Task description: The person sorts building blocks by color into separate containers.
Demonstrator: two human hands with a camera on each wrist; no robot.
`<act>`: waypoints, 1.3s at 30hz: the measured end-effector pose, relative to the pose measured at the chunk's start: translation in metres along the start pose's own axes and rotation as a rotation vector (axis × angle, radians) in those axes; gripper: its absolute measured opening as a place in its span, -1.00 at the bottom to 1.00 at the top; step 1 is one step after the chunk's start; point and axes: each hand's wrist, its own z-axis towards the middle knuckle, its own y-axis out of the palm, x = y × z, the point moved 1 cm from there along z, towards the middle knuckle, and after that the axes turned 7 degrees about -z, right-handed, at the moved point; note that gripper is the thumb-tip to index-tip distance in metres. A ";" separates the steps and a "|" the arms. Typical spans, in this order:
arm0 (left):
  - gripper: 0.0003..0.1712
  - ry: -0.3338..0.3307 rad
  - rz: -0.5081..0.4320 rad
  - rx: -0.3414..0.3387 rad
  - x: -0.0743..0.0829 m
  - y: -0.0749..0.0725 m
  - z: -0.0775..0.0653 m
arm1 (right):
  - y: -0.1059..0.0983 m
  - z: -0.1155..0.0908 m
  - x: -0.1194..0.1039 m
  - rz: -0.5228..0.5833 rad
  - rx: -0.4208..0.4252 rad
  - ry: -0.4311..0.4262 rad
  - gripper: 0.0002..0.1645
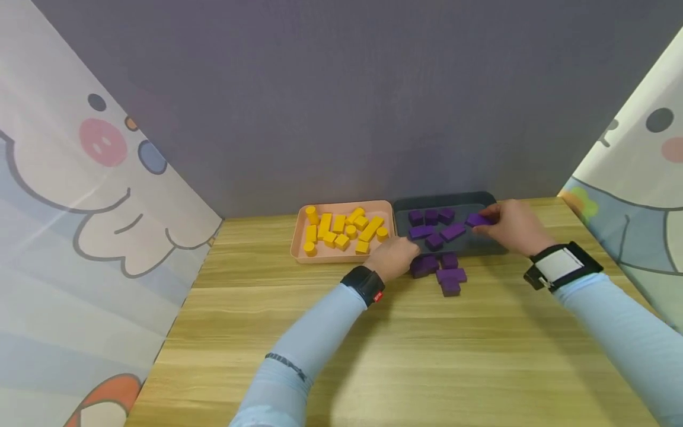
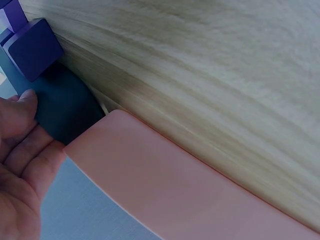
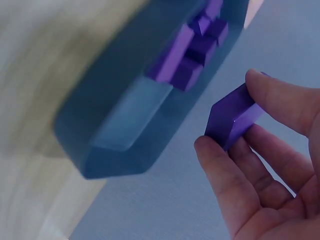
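Observation:
In the head view my right hand (image 1: 516, 226) is over the right end of the dark tray (image 1: 482, 246). It pinches a purple block (image 3: 235, 115) between thumb and fingers, raised above the tray in the right wrist view. My left hand (image 1: 393, 259) is at the tray's near left corner; in the left wrist view its thumb (image 2: 27, 102) lies against the outer wall and the other fingers reach over the rim. Several purple blocks (image 1: 453, 231) lie inside the dark tray. More purple blocks (image 1: 450, 275) are on the table just in front, beside the left hand.
A pink tray (image 1: 294, 246) with several yellow blocks (image 1: 325, 226) stands directly left of the dark tray. Both trays are close to the grey back wall (image 1: 341, 107). Wood-grain table (image 1: 427, 356) extends toward me, with cartoon-printed panels (image 1: 69, 237) at the sides.

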 end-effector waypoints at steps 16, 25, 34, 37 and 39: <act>-0.73 -0.007 0.025 -0.021 0.007 0.005 0.001 | 0.036 0.043 0.036 0.011 0.005 0.201 -0.42; -0.74 -0.005 0.054 -0.009 0.003 0.004 0.002 | 0.047 0.057 0.042 -0.003 0.001 0.212 -0.41; -0.74 0.000 0.065 -0.001 0.004 0.002 0.002 | 0.051 0.058 0.041 -0.010 -0.023 0.241 -0.43; -0.75 -0.004 0.056 -0.007 0.004 0.002 0.001 | 0.052 0.058 0.040 -0.014 -0.032 0.249 -0.44; -0.75 -0.005 0.051 -0.007 0.003 0.002 0.001 | 0.052 0.058 0.040 -0.019 -0.037 0.253 -0.44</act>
